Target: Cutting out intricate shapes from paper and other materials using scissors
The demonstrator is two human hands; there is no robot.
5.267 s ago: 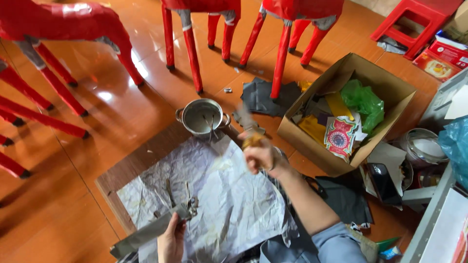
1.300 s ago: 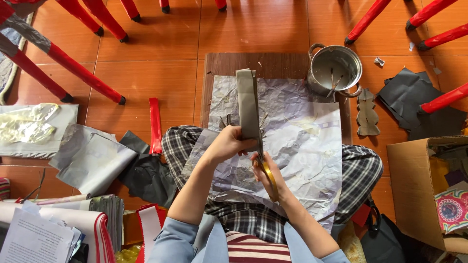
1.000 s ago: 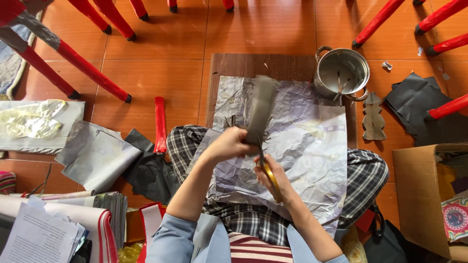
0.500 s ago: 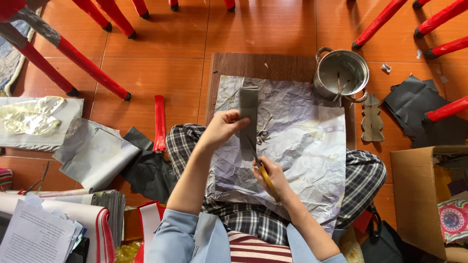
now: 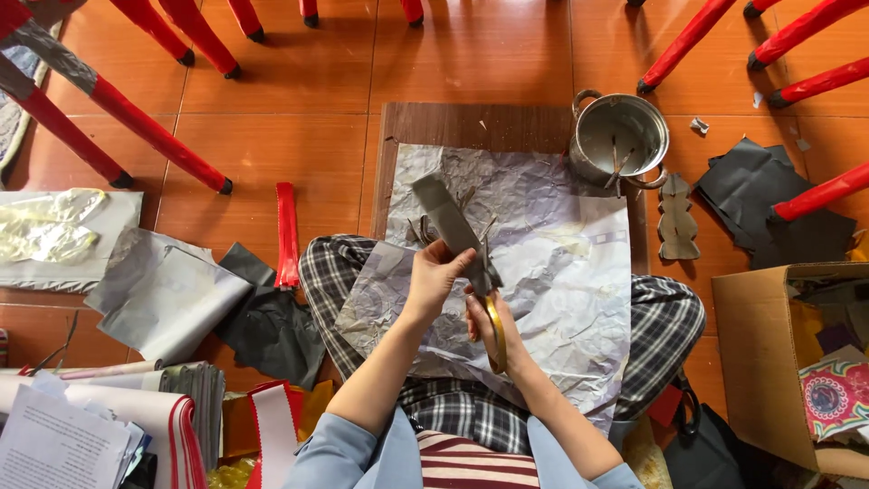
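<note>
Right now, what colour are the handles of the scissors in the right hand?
Yellow; the scissors' handles show best in the head view.

One metal pot (image 5: 621, 138); one cardboard box (image 5: 769, 362); one pair of yellow-handled scissors (image 5: 493, 326); one grey strip (image 5: 450, 222); one crumpled silver sheet (image 5: 561, 272) (spread over the lap); two hands; one loose red strip (image 5: 287, 234).

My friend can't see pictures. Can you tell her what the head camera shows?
A seated person's left hand holds a grey paper strip while the right hand cuts it with yellow-handled scissors, above crumpled silver paper across their lap. A metal pot stands nearby on the floor.
</note>
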